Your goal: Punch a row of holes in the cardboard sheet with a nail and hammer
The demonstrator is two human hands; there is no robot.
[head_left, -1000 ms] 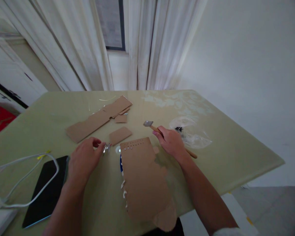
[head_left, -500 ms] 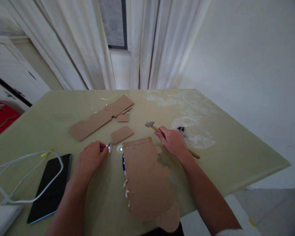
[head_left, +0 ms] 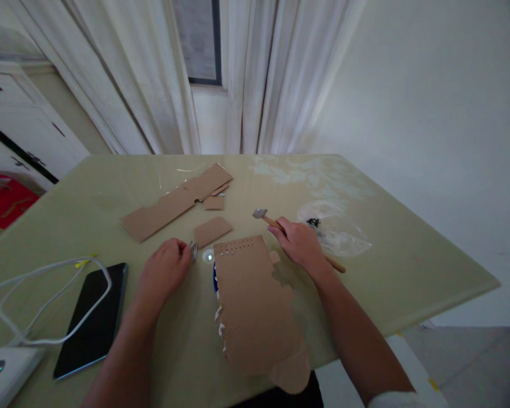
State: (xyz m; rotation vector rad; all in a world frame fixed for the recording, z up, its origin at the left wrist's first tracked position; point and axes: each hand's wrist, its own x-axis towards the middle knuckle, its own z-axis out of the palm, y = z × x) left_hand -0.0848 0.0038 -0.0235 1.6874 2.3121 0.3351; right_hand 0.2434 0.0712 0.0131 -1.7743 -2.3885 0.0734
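Wooden-handled hammer (head_left: pixel 276 225) clasped in right hand (head_left: pixel 300 245); left hand (head_left: pixel 165 271) pinches nails (head_left: pixel 193 250).

Right hand (head_left: pixel 300 245) grips hammer (head_left: pixel 268 219) (left hand (head_left: pixel 165 272) pinches nails (head_left: pixel 193 250)).

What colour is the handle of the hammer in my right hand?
Light brown wood, seen in the head view: the hammer handle sticks out past the right hand.
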